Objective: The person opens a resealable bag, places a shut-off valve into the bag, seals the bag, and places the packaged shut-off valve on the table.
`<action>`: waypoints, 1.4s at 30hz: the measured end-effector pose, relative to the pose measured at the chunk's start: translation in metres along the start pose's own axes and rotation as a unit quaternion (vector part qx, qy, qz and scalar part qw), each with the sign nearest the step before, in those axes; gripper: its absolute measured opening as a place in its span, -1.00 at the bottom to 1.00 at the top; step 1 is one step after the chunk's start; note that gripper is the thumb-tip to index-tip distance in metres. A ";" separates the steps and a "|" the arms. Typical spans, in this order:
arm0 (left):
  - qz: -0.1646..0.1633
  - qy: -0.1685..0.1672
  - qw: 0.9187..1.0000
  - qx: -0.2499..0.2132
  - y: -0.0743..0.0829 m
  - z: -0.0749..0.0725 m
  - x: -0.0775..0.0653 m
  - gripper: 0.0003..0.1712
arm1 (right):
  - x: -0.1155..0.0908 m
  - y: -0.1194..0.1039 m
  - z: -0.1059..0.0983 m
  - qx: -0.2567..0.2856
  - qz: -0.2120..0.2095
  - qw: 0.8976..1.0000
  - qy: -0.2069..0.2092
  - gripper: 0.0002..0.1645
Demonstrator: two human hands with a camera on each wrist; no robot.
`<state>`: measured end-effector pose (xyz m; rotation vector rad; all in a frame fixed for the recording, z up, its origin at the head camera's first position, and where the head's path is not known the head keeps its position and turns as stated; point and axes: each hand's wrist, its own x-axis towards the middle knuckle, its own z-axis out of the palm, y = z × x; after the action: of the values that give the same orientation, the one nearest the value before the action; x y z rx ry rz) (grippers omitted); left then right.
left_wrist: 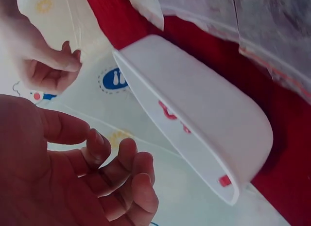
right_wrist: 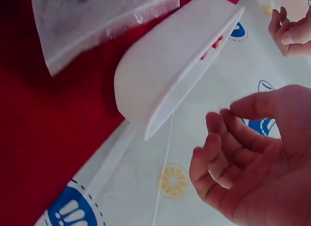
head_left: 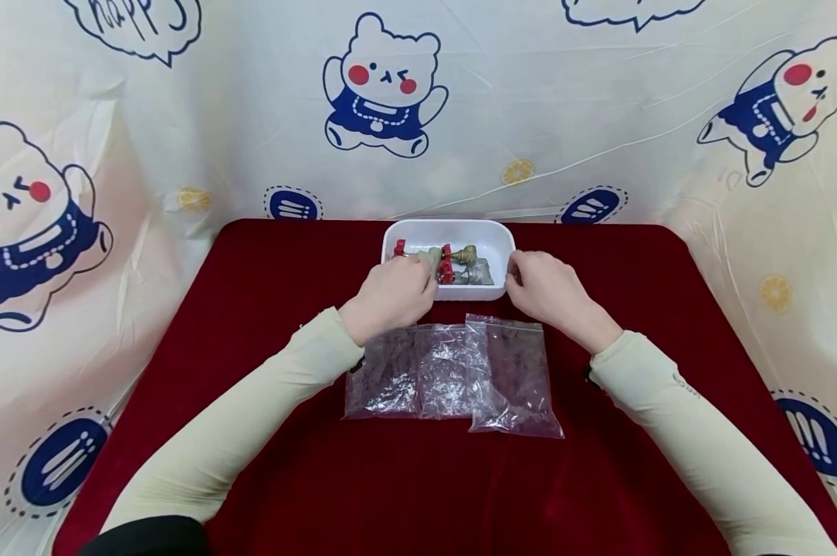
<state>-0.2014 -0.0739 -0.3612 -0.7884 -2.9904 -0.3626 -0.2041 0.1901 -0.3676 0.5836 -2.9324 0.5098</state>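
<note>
A white tray (head_left: 474, 293) stands toward the back of the red-covered table. In it lie several small valves with red handles (head_left: 447, 272), one with a brass body (head_left: 466, 254); the left hand partly covers them in the head view. Over the tray's front left side hovers the left hand (head_left: 394, 295), its fingers loosely bent with nothing between them in the left wrist view. Beside the tray's right end is the right hand (head_left: 547, 289), likewise loosely curled and holding nothing in the right wrist view. Whether either hand touches the rim, I cannot tell.
Three clear zip bags lie flat in front of the tray: a left bag (head_left: 384, 382), a middle bag (head_left: 443, 378) and a right bag (head_left: 516, 378), partly overlapping. A red cloth (head_left: 418, 494) covers the table. A printed white curtain (head_left: 530, 93) hangs behind and at both sides.
</note>
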 end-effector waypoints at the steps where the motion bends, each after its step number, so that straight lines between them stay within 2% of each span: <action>1: 0.000 -0.003 1.000 -0.001 0.002 0.002 -0.001 -0.60 | -0.002 0.000 0.001 0.007 0.003 1.000 -0.013 -0.84; 12: 0.011 -0.038 0.999 -0.021 0.023 0.020 -0.012 -0.66 | -0.019 0.017 0.028 0.013 0.006 0.994 -0.109 -0.86; 19: 0.028 -0.066 0.997 0.004 0.039 0.048 -0.021 -0.69 | -0.021 0.030 0.042 0.026 0.025 0.987 -0.154 -0.74; 24: 0.032 -0.113 0.993 0.012 0.046 0.056 -0.026 -0.66 | -0.021 0.036 0.050 0.046 0.033 0.986 -0.160 -0.78; 29: 0.046 -0.135 0.990 0.010 0.049 0.060 -0.031 -0.67 | -0.023 0.038 0.054 0.088 0.039 0.981 -0.171 -0.87; 35: 0.055 -0.127 0.990 0.011 0.048 0.059 -0.034 -0.69 | -0.023 0.039 0.058 0.097 0.026 0.982 -0.162 -0.96; 42: 0.064 -0.105 0.992 0.002 0.047 0.056 -0.034 -0.72 | -0.023 0.039 0.056 0.107 0.005 0.983 -0.152 -0.86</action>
<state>-0.1465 -0.0375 -0.4085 -1.0763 -3.1065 -0.2843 -0.2002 0.2127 -0.4357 0.7291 -3.1894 0.8126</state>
